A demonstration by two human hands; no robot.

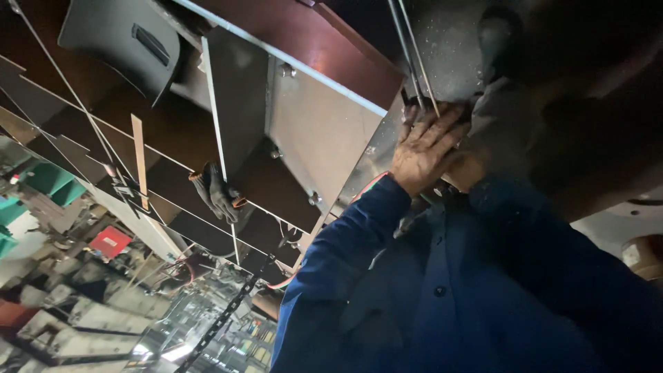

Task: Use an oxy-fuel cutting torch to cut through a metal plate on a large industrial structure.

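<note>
My left hand (423,148) reaches out of a blue sleeve (345,255), its back towards me, and lies with fingers stretched and apart against a dusty grey metal surface (449,48). Its fingertips sit at the lower end of two thin metal rods (412,59). My right hand (469,169) lies just behind and below the left one, mostly covered by it and by shadow. What it holds, if anything, is hidden. My blue buttoned jacket (442,297) fills the lower right.
A grey steel plate with bolts (318,131) and a dark red panel (311,41) stand left of the hands. A pair of dark work gloves (219,195) lies on a dark panel. A chain (228,314), a red box (110,242) and workshop clutter fill the lower left.
</note>
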